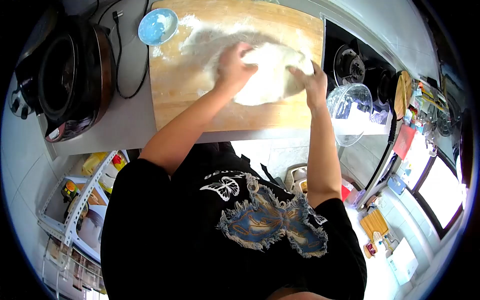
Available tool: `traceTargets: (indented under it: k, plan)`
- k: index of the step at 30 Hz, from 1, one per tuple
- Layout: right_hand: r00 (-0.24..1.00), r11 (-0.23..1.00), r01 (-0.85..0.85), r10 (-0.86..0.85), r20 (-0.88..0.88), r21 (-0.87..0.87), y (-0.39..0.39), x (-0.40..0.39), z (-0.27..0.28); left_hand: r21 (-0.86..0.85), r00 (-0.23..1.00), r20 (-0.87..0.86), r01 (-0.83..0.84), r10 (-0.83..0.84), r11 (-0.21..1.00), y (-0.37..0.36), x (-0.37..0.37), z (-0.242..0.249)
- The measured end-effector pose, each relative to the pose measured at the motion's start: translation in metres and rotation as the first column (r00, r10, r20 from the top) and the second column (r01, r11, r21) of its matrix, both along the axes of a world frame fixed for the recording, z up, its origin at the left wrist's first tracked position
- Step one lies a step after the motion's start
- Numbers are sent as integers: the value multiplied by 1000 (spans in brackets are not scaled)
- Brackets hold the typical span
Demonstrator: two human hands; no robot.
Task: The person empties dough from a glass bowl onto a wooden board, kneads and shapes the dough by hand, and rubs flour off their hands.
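Observation:
A large pale mass of dough (270, 80) lies on the floured wooden board (185, 112). My left hand (236, 67) is at its left side, with the fingers curled over the edge of the dough and the thumb against it. At the upper right side of the dough, my right hand (311, 82) grips its edge between thumb and fingers. Loose flour is spread over the upper left of the board. A small blue bowl (150, 27) with some white flour in it stands at the board's upper left corner.
Right of the board, a clear glass bowl (350, 127) overhangs the counter's front edge, near a black stove (350, 65). On the left are a black appliance (65, 75) and a cable with a plug (118, 50). A white shelf rack (75, 220) stands below left.

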State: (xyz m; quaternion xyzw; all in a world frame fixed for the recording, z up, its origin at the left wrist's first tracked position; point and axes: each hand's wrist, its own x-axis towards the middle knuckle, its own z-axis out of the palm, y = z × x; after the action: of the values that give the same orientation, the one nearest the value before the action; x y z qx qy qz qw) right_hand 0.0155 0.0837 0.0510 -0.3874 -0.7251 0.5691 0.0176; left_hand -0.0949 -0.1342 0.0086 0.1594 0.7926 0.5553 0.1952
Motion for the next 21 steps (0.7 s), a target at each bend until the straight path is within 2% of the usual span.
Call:
traceTargets:
  k: [1,2,3,4,5,6,7,8,9,10,11,13,17,19,21]
  plan:
    - [1000,999,-21,21,21,29,-7,-18,7,76,991,84,-107,101,991,-9,1,-2]
    - [989,981,-122,108,98,154,-12,-37,6,76,991,83,-114,108,991,-14,1,-1]
    - [966,936,-228,184,180,268,-12,-57,2,-30,988,40,-149,150,988,-18,-3,-1]
    - [965,935,-236,194,175,264,-5,-71,-13,-138,982,-6,-187,188,973,-22,-6,-1]
    - [921,843,-364,264,285,396,4,-81,-33,-244,974,-54,-227,220,943,-28,-9,0]
    - [863,713,-489,311,399,502,8,-89,-43,-485,991,-100,-129,91,865,-29,-10,2]
    - [861,708,-495,323,393,504,2,-98,-44,-486,989,-107,-143,104,862,-24,-9,0]
    - [862,526,-506,349,369,684,-9,-100,-47,-530,940,-338,-144,-53,836,-18,2,-3]
    - [855,315,-479,378,355,819,-21,-98,-49,-573,820,-527,-151,-222,806,-15,17,-14]
    - [789,440,-603,452,415,666,-34,-104,-47,-350,677,-698,-40,-232,936,-13,17,-19]
    - [826,411,-559,357,437,720,-55,-99,-46,-596,747,-476,113,-463,795,2,24,-21]
    - [854,410,-492,396,336,768,-55,-92,-58,-605,700,-488,159,-521,780,-5,20,-11]
    - [868,411,-460,394,302,787,-52,-93,-66,-549,726,-485,181,-488,816,-6,17,-15]
    - [874,373,-459,353,334,806,-51,-105,-66,-512,741,-479,200,-471,836,-5,8,-19]
    - [878,369,-453,345,333,811,-48,-115,-68,-518,734,-504,166,-456,839,-3,4,-18]
